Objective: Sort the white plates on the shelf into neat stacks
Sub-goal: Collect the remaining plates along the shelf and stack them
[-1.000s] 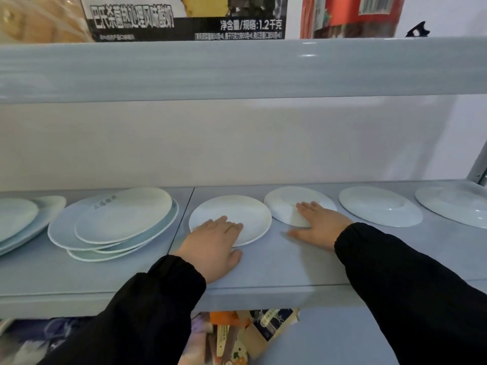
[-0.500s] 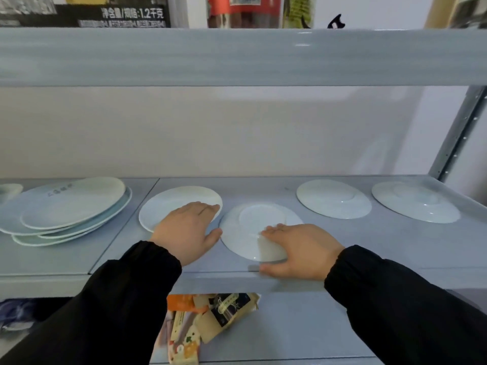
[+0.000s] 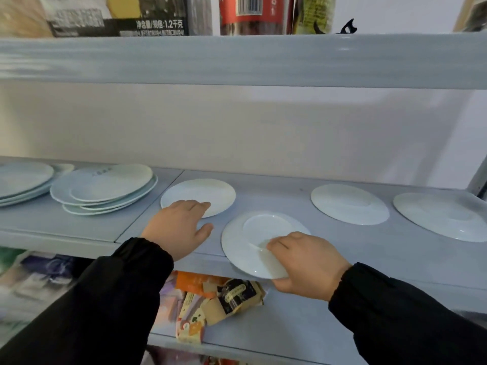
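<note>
My right hand (image 3: pixel 305 262) grips a small white plate (image 3: pixel 253 238) by its near rim, thumb underneath, and the plate hangs partly over the front edge of the grey shelf (image 3: pixel 276 196). Flat and with straight fingers, my left hand (image 3: pixel 176 227) rests on the near rim of another white plate (image 3: pixel 200 193) just to the left. An untidy stack of white plates (image 3: pixel 105 188) lies further left, and another stack (image 3: pixel 21 180) is at the far left. Two single plates lie to the right, one near (image 3: pixel 347 202) and one far (image 3: pixel 442 214).
The upper shelf (image 3: pixel 237 59) hangs low overhead, carrying packaged goods (image 3: pixel 118 14). The lower shelf holds snack packets (image 3: pixel 224 293). A metal upright (image 3: pixel 481 177) stands at the right end.
My right hand has pulled the small plate toward me until it overhangs the shelf's front edge, and now grips its rim. My left hand stays on its plate.
</note>
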A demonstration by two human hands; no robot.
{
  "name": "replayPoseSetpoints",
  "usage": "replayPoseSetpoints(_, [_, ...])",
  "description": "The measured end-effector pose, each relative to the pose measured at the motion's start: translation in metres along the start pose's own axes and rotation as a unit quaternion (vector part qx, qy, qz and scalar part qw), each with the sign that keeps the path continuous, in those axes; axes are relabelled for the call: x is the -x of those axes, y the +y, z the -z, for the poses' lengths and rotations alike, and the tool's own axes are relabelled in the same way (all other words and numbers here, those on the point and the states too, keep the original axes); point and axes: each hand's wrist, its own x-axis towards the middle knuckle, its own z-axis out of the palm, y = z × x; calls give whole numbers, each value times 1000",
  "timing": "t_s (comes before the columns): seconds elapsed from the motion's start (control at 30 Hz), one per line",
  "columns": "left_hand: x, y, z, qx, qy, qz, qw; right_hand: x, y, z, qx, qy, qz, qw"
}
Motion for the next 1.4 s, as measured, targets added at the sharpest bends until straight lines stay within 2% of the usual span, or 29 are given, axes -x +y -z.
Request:
replayPoseSetpoints(0.13, [7, -11, 3, -6, 3, 11, 1000, -4, 6, 13, 8, 17, -9, 1000])
replayPoseSetpoints(0.3, [9, -30, 5, -10, -4, 12, 1000, -25, 31, 35, -25, 107, -67, 992])
replayPoseSetpoints(0.53, [8, -59, 12, -15, 7, -7, 1000, -87, 66, 54, -126, 254, -188, 940])
replayPoseSetpoints(0.6, [8, -67, 15, -16, 10, -10, 1000, -103, 64, 62, -202, 317, -225, 899])
replayPoseSetpoints(0.67, [9, -74, 19, -19, 11, -18, 1000, -121, 58, 64, -319, 344, -270, 841])
replayPoseSetpoints(0.8, [10, -92, 20, -14, 12, -25, 1000, -160, 34, 54, -564, 318, -309, 696])
replayPoseSetpoints(0.87, [11, -102, 20, -13, 15, -26, 999, -177, 20, 42, -649, 290, -306, 633])
replayPoseSetpoints(0.93, [13, -105, 22, -18, 12, -33, 999, -190, 11, 28, -693, 259, -310, 598])
replayPoseSetpoints(1.03, [14, -112, 22, -11, 9, -42, 999, -206, -3, 8, -718, 225, -324, 573])
replayPoseSetpoints(1.1, [15, -115, 22, -3, 15, -46, 999, -212, -11, -2, -713, 213, -332, 580])
replayPoseSetpoints(1.13, [15, -116, 21, -3, 16, -48, 999, -213, -15, -5, -698, 211, -335, 597])
replayPoseSetpoints(1.17, [15, -118, 20, -4, 14, -49, 999, -215, -16, -9, -670, 211, -337, 627])
replayPoseSetpoints(1.27, [16, -123, 15, 1, 6, -50, 999, -217, -17, -11, -536, 201, -329, 751])
replayPoseSetpoints(1.3, [16, -124, 14, 3, 4, -51, 999, -218, -17, -10, -499, 198, -326, 778])
replayPoseSetpoints(1.33, [15, -126, 13, 4, 2, -51, 999, -218, -17, -8, -477, 192, -325, 793])
replayPoseSetpoints(1.4, [15, -128, 11, 5, -1, -52, 999, -219, -17, -8, -473, 180, -324, 800])
